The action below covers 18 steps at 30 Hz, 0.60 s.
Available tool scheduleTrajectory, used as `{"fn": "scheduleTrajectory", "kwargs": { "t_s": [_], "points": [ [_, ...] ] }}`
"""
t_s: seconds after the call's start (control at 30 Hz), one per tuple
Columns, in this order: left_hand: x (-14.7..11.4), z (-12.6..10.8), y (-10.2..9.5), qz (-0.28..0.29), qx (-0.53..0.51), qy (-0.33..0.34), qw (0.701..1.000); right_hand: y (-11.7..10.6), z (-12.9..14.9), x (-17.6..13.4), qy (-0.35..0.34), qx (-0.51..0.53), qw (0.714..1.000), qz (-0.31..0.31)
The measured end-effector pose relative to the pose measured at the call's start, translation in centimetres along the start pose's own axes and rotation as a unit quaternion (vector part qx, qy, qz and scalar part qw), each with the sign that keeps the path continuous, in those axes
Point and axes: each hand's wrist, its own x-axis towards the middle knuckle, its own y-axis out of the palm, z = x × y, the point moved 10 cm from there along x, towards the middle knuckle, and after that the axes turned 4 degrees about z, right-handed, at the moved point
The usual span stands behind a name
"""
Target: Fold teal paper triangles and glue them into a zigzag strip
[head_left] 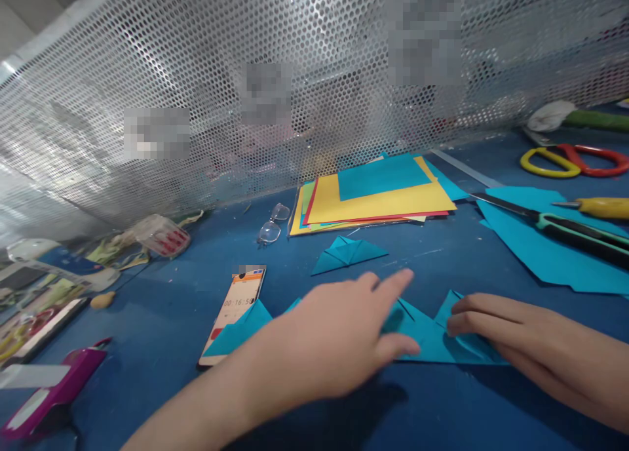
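A strip of blue paper folded into pointed flaps [427, 347] lies in front of me, partly hidden under my hands. My left hand [344, 330] is over its middle, index finger stretched forward and thumb apart. At its right end, my right hand [506, 326] has its fingers together on a raised flap; the thumb is hidden. A blue pointed paper piece [240, 333] shows left of my left hand, overlapping a phone [230, 300] with a timer on its screen. Beyond my hands sits a separate small blue folded paper piece [348, 253].
Coloured paper sheets [378, 205] are stacked at the back, beside clear glasses [272, 225]. On the right lie a blue paper piece [521, 241], a black-and-green cutter [565, 225], a yellow-handled tool [604, 207] and scissors [550, 162]. A purple glue gun [63, 389] lies left. Perforated metal [206, 77] rises behind.
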Motion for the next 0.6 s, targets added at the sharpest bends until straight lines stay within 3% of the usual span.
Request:
{"fn": "scheduleTrajectory", "kwargs": {
  "t_s": [0.13,0.23,0.4,0.6],
  "points": [
    [0.6,5.0,-2.7,-0.069,0.034,-0.139,0.987,-0.7,0.5,1.1,-0.014,0.01,1.0,-0.011],
    [1.5,7.5,-3.7,-0.098,0.045,-0.189,0.976,-0.6,0.3,1.3,-0.007,0.012,1.0,-0.011],
    [2.8,9.1,-3.2,-0.101,0.045,-0.182,0.977,0.6,-0.8,0.5,0.039,0.074,0.996,0.038],
    [3.2,9.4,-2.2,-0.079,0.062,-0.183,0.978,0.5,-1.7,0.4,0.096,0.125,0.987,0.038]
  ]
}}
